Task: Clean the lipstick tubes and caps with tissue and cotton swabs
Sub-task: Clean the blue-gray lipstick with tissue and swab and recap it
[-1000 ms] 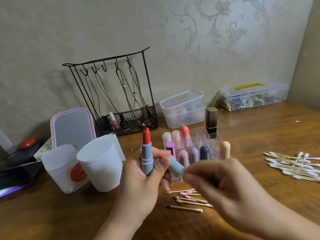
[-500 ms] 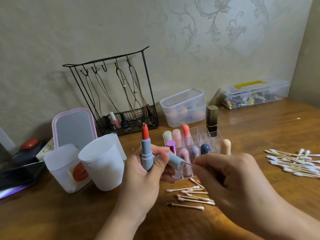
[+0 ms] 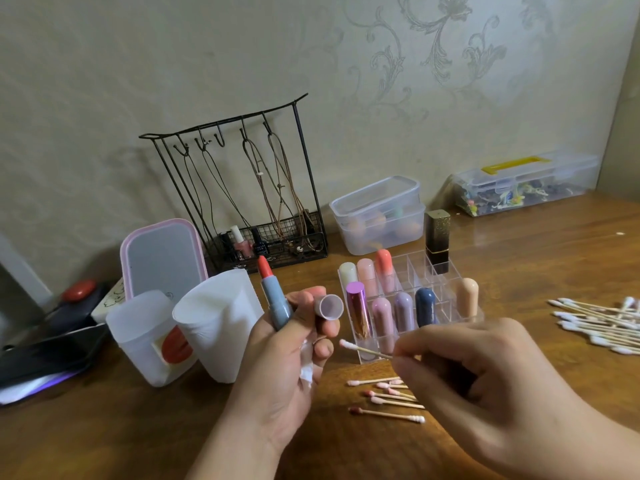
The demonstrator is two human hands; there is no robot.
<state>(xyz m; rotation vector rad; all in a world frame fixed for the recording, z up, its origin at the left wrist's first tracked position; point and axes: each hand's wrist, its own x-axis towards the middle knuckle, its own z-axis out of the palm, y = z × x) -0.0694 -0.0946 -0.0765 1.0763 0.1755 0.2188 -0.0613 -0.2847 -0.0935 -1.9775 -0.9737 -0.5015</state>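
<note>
Left hand: the left hand [image 3: 277, 372] grips three things at once — an open lipstick [image 3: 275, 296], its cap [image 3: 329, 306] and a scrap of tissue [image 3: 306, 370].
Lipstick: held nearly upright between thumb and fingers, leaning a little left, the red stick wound out at the top of the blue-grey tube.
Cap: pinched by the fingertips just right of the lipstick, its open mouth turned toward the camera.
Tissue: white, crumpled, tucked against the palm under the curled lower fingers.
Right hand: the right hand [image 3: 478, 379] has its fingers closed on the wooden stem of a cotton swab [image 3: 363, 349].
Swab: it lies almost level, its white tip pointing left, just below the cap and apart from it, near the left hand's lower fingers.
Used swabs: several swabs with pink or red tips [image 3: 388, 396] lie loose on the wooden table [image 3: 519, 278], below the two hands.
Clean swabs: a pile of white-tipped swabs [image 3: 602, 327] lies at the right edge — well apart from the used ones.
Organizer: a clear plastic organizer [image 3: 408, 292] stands behind the hands, with capped lipsticks upright in its compartments; a black and gold one [image 3: 437, 244] stands at the back right.
Left side: two white plastic cups [image 3: 194, 330] stand by a pink-framed mirror [image 3: 162, 258].
Back: a black wire rack [image 3: 242, 195] with cords hung on it stands against the wall, and a clear lidded box [image 3: 379, 213] sits to its right.
</note>
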